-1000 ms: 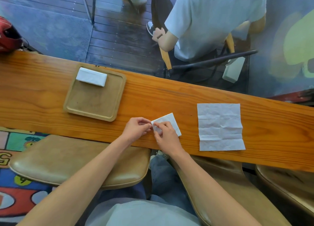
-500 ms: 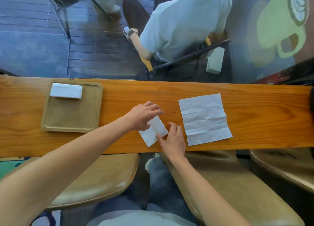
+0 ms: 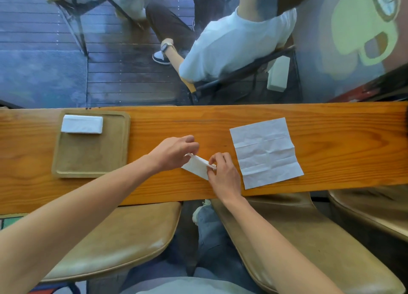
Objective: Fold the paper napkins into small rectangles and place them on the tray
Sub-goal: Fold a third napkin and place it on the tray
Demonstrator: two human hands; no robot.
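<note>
A half-folded white napkin [image 3: 197, 166] lies on the wooden counter [image 3: 331, 125], one flap lifted off the surface. My left hand [image 3: 173, 152] pinches its left end and my right hand [image 3: 224, 174] pinches its right end. To the right lies an unfolded, creased white napkin [image 3: 266, 152], flat on the wood. At the left a wooden tray [image 3: 92, 161] holds one folded napkin rectangle [image 3: 82, 124] in its far left corner.
Tan cushioned chair seats [image 3: 309, 238] stand below the counter's near edge. Beyond the counter's far edge a person in a white shirt [image 3: 238, 41] sits on a chair with their back to me.
The napkin's flap has been lifted and folded over, making it narrower. My left hand moved onto its left end and my right hand onto its right end. The camera tilted up a little.
</note>
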